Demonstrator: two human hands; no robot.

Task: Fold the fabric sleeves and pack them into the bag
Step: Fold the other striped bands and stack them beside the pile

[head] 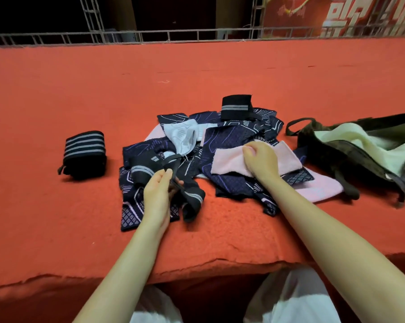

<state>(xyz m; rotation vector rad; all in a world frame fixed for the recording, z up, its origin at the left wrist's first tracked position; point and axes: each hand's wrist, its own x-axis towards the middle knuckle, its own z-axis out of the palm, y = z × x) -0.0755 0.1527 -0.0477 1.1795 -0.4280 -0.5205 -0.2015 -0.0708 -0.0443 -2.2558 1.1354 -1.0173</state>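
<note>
While the left hand [158,194] has its grip closed on a thin black strap end, fingers and thumb pinching it, the black striped sleeve [189,201] it belongs to trails just to the right of that grip and droops onto the red table [57,217]. Under the grip lies a navy patterned sleeve [129,215], flat and unfolded. Step in hand, as I judge it: sort this black piece out of the heap and fold or roll it (the strap is the awkward bit).

To do it well: lift the strap clear of the navy cloth below so nothing drags along, lay the band flat, roll tight from the free end, keep stripes outward like the finished one.

Right hand [263,160] sits farther in, fingers curled, grip pinching the edge of a pink sleeve [229,163]; beneath and beyond that grip is the loose pile [220,136] of navy, pink and light grey pieces. It could hold the pile down while the left pulls free.

Left of the left grip and well apart, a rolled black striped sleeve [85,153] stands done. Beyond the right grip, at the far edge of the pile, a folded black striped piece [237,107] rests on top.

Right of the right grip, the dark bag [350,157] lies open, pale cloth [364,138] inside (whether that is lining or packed fabric, cannot tell). Most sleeves are not yet packed.
</note>
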